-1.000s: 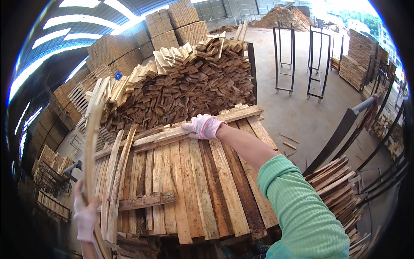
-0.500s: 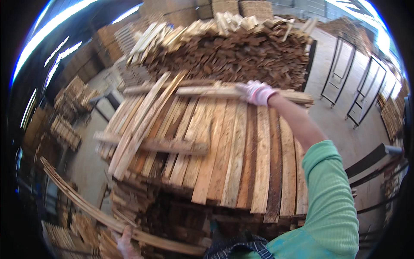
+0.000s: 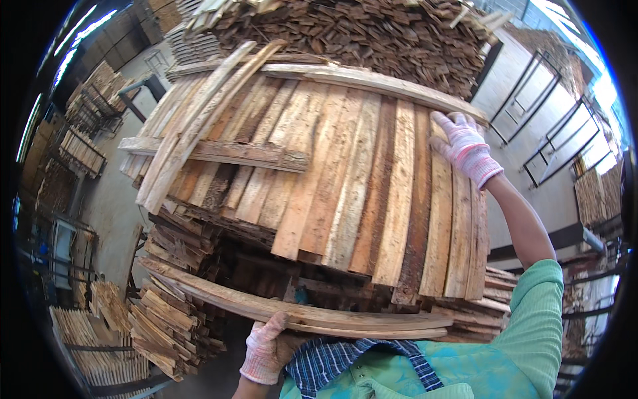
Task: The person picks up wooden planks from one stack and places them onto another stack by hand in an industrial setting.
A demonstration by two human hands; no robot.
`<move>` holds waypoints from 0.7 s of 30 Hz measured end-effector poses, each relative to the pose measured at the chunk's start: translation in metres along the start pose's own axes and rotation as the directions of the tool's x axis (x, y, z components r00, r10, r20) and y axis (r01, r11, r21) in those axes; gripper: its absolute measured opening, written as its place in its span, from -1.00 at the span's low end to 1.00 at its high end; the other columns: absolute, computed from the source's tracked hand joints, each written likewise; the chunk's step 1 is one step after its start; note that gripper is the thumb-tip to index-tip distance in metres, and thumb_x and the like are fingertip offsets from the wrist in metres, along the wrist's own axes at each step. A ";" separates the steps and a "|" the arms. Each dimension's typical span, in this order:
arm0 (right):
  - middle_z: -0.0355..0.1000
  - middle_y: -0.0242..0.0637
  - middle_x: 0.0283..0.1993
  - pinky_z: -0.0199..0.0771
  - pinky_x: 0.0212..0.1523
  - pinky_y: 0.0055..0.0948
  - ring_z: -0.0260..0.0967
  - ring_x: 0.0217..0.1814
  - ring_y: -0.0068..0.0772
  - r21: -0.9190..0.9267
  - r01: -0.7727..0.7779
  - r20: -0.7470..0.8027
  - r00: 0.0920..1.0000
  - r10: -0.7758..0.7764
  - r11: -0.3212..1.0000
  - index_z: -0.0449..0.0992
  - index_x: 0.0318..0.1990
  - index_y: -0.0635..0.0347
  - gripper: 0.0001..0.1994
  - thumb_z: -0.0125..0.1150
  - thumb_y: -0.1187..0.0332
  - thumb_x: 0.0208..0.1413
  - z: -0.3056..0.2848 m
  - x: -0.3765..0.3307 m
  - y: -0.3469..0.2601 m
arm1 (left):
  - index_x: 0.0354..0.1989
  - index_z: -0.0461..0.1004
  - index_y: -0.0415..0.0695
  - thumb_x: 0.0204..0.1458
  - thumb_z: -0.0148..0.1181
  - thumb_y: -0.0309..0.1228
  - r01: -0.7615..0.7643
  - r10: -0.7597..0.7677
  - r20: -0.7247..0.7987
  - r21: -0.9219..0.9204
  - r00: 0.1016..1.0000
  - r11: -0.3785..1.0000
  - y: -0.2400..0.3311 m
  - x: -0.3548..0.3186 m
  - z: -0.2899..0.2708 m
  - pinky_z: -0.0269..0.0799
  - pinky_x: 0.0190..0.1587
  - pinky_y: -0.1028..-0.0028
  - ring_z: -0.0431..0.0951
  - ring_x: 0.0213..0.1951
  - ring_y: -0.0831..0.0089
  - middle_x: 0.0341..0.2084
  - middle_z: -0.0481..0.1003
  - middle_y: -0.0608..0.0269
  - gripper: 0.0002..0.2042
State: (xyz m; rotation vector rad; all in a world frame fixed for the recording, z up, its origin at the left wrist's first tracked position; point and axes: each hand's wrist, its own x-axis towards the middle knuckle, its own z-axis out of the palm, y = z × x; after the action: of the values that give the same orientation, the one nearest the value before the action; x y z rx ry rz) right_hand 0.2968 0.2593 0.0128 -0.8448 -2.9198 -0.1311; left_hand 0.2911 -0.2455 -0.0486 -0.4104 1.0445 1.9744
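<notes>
While the left hand (image 3: 262,347) is gripping sideways boards (image 3: 345,316) at lower middle, the empty right hand (image 3: 466,146) is spreading its fingers (image 3: 443,124) just below a long slanting plank (image 3: 399,89), upper right.

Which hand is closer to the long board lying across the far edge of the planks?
Right. The right hand is by the right end of that board; the left hand is farther, across the planks, gripping boards.

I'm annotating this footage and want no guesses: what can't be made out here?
All in the head view:
- The left hand's fingers beneath the held boards: hidden by those boards.
- The right hand's palm: hidden by the back of that hand.
- The far wood pile's top: cut off by the upper edge.
</notes>
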 end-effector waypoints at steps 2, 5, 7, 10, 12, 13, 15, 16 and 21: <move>0.10 0.09 0.45 0.05 0.46 0.06 0.00 0.49 0.22 0.162 -0.265 0.082 0.964 0.255 0.951 0.23 0.43 -0.07 -0.29 0.10 -0.20 0.22 0.019 -0.015 0.030 | 0.17 0.28 -0.39 0.12 0.34 -0.30 0.053 -0.054 0.054 0.003 0.997 0.999 -0.003 -0.001 0.038 0.55 0.06 -0.26 0.53 0.05 -0.13 0.03 0.42 -0.19 -0.44; 0.01 0.19 0.49 -0.01 0.50 0.07 -0.11 0.54 0.31 0.218 -0.223 0.018 0.974 0.225 0.950 0.21 0.44 -0.01 -0.26 0.04 -0.23 0.23 0.027 -0.015 0.037 | 0.09 0.30 -0.45 0.24 0.17 -0.25 -0.052 -0.068 0.343 0.328 0.937 0.943 -0.003 0.035 0.065 0.64 -0.01 -0.04 0.61 -0.07 -0.08 -0.11 0.51 -0.18 -0.53; 0.02 0.17 0.49 -0.02 0.49 0.09 -0.14 0.56 0.33 0.226 -0.231 0.052 0.973 0.225 0.946 0.21 0.44 -0.01 -0.23 0.01 -0.27 0.22 0.032 -0.011 0.050 | 0.06 0.30 -0.48 0.26 0.13 -0.20 0.070 -0.097 0.230 0.122 0.968 0.990 -0.005 0.047 0.109 0.65 -0.02 0.02 0.63 -0.13 -0.11 -0.16 0.53 -0.25 -0.51; 0.02 0.13 0.51 -0.01 0.49 0.11 -0.15 0.57 0.33 0.239 -0.247 0.088 0.969 0.232 0.939 0.21 0.44 -0.03 -0.22 -0.02 -0.31 0.20 0.031 -0.007 0.040 | 0.23 0.20 -0.44 0.25 0.14 -0.20 0.084 -0.119 0.274 0.136 0.954 0.987 -0.009 0.057 0.090 0.49 0.08 -0.26 0.52 0.06 -0.22 0.09 0.43 -0.29 -0.43; 0.03 0.13 0.50 0.01 0.48 0.11 -0.14 0.56 0.33 0.283 -0.238 0.100 0.971 0.218 0.929 0.22 0.44 -0.02 -0.22 -0.01 -0.29 0.20 0.022 -0.010 0.031 | 0.24 0.25 -0.35 0.27 0.13 -0.19 0.089 -0.118 0.234 0.131 0.965 0.987 -0.011 0.053 0.089 0.34 0.20 -0.36 0.44 0.17 -0.21 0.15 0.39 -0.24 -0.48; 0.04 0.15 0.49 0.03 0.48 0.10 -0.12 0.55 0.34 0.297 -0.249 0.084 0.968 0.235 0.922 0.23 0.43 -0.01 -0.23 0.00 -0.28 0.20 0.020 -0.013 0.033 | 0.18 0.28 -0.34 0.28 0.13 -0.20 0.056 -0.087 0.209 0.150 0.974 0.987 -0.012 0.048 0.093 0.31 0.21 -0.39 0.43 0.18 -0.21 0.12 0.40 -0.23 -0.52; 0.03 0.19 0.47 0.07 0.45 0.14 -0.08 0.53 0.37 0.375 -0.249 -0.044 0.957 0.286 0.893 0.27 0.39 0.02 -0.25 0.02 -0.26 0.19 0.032 -0.012 0.047 | 0.14 0.26 -0.37 0.27 0.14 -0.18 0.077 -0.120 0.229 0.186 0.966 0.980 -0.018 0.037 0.086 0.29 0.20 -0.44 0.41 0.17 -0.28 0.08 0.40 -0.25 -0.51; 0.02 0.25 0.46 0.10 0.42 0.21 -0.06 0.50 0.45 0.345 -0.262 -0.026 0.957 0.288 0.901 0.30 0.36 0.06 -0.29 0.01 -0.23 0.21 0.035 -0.013 0.054 | 0.14 0.21 -0.41 0.23 0.19 -0.15 0.123 -0.169 0.197 0.224 0.966 0.967 -0.022 0.039 0.068 0.28 0.16 -0.49 0.40 0.14 -0.37 0.06 0.39 -0.31 -0.44; 0.07 0.28 0.42 0.15 0.37 0.26 0.04 0.41 0.58 0.257 -0.255 0.057 0.967 0.249 0.932 0.35 0.29 0.09 -0.42 -0.09 -0.12 0.31 0.038 -0.007 0.050 | 0.16 0.21 -0.42 0.16 0.29 -0.26 0.204 -0.222 0.176 0.111 0.959 0.973 -0.049 0.029 0.092 0.32 0.16 -0.46 0.47 0.09 -0.25 0.03 0.40 -0.26 -0.43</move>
State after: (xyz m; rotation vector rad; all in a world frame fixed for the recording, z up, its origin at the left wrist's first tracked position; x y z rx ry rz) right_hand 0.3262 0.3017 -0.0232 -1.1652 -2.7300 0.2816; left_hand 0.3217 -0.1425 -0.0363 -0.2688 0.9268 1.7296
